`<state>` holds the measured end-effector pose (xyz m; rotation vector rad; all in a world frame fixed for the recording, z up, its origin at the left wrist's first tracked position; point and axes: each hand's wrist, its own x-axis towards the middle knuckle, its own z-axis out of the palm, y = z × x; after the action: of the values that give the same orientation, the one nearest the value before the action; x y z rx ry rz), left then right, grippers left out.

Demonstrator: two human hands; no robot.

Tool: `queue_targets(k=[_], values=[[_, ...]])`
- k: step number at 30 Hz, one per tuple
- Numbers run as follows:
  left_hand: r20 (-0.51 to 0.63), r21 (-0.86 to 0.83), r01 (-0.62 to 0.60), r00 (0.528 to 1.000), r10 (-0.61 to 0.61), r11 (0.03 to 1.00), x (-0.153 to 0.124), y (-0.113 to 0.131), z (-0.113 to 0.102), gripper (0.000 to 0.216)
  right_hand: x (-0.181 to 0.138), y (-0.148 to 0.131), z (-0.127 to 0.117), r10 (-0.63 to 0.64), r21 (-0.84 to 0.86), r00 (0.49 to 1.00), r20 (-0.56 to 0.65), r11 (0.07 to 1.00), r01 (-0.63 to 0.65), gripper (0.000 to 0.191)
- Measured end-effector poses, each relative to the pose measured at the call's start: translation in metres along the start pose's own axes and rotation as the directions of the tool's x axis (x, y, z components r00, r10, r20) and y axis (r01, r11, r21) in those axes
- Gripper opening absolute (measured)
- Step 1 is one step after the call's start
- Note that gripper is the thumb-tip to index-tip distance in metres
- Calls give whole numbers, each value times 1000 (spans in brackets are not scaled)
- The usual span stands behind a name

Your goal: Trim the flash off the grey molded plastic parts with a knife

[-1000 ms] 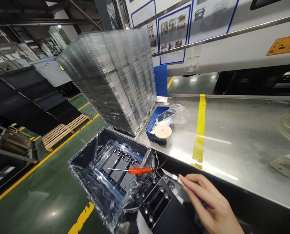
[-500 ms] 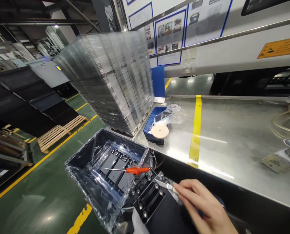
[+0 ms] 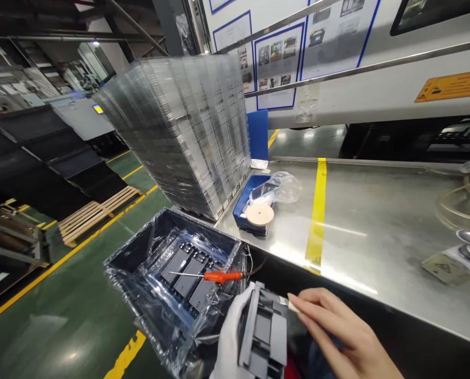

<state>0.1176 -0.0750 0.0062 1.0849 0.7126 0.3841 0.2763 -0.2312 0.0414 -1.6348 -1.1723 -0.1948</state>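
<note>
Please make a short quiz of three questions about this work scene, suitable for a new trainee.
1. True or false: the orange-handled screwdriver lies across the plastic-lined bin of black parts.
2. Which hand wears a white glove? A) left hand B) right hand C) both
3. Fill in: the round tan disc rests on the small ____ tray on the steel table.

Key
1. True.
2. A. The gloved left hand holds the grey part upright; the bare right hand pinches a small tool beside it.
3. Blue.
</note>
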Motion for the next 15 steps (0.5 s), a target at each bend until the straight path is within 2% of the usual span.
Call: queue_targets(k=[4,7,9,11,12,13,15], values=[[-9,198,-124,992,128,972,4,14,5,49,2,-5,-9,-7,-73,1000,-5,997,7,26],[-3,297,-155,987,163,942,10,21,6,40,3,-4,-13,-6,-30,998,65,1000,8,27],[34,338,-170,985,168,926,13,24,6,31,1,0,-14,17,-16,998,55,1000,-16,26],[94,365,-191,981,168,911,13,24,6,25,-2,5,-12,105,37,993,46,994,-107,23],[125,373,-204,978,169,905,12,24,5,24,-4,7,-11,179,89,980,82,979,-186,23],[153,378,-219,973,172,900,10,24,4,26,-6,9,-9,265,149,953,149,947,-286,27],[204,379,-249,962,182,891,6,22,2,30,-8,10,-5,397,234,862,315,848,-476,46]])
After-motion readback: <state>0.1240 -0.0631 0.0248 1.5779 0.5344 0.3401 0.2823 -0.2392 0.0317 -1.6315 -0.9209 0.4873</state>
